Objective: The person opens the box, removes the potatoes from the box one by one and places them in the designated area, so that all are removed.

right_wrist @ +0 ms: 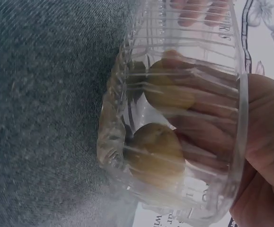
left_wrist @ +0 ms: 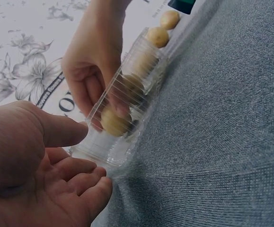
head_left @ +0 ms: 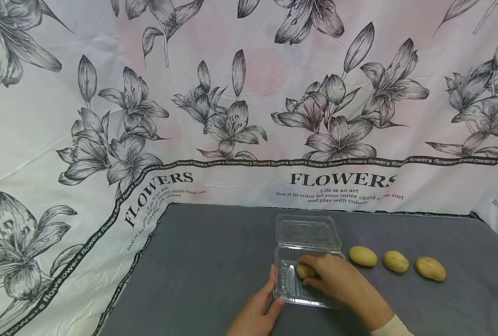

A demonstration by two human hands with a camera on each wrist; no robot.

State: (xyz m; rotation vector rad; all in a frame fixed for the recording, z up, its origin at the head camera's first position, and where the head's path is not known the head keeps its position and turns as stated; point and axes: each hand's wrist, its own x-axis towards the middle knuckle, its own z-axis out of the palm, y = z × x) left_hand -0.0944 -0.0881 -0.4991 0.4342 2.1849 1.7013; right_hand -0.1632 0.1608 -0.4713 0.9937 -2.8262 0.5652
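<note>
A clear plastic clamshell box (head_left: 288, 291) rests on the grey tabletop, its lid (head_left: 305, 232) folded back. My right hand (head_left: 337, 280) reaches down into it and pinches a yellow potato (head_left: 304, 271) between thumb and fingers, low over the box floor. Through the box wall in the right wrist view, a second potato (right_wrist: 156, 153) lies beside the held potato (right_wrist: 163, 87). At the box's left end is my left hand (head_left: 257, 308), fingers fairly straight along the side and thumb at the near corner; the left wrist view shows its palm (left_wrist: 28, 156) holding nothing.
To the right of the box, three potatoes lie in a row: one near the box (head_left: 362, 256), a middle one (head_left: 396, 262) and a far one (head_left: 431, 268). A flower-printed cloth (head_left: 232, 182) hangs behind the grey tabletop (head_left: 215, 252) and along its left side.
</note>
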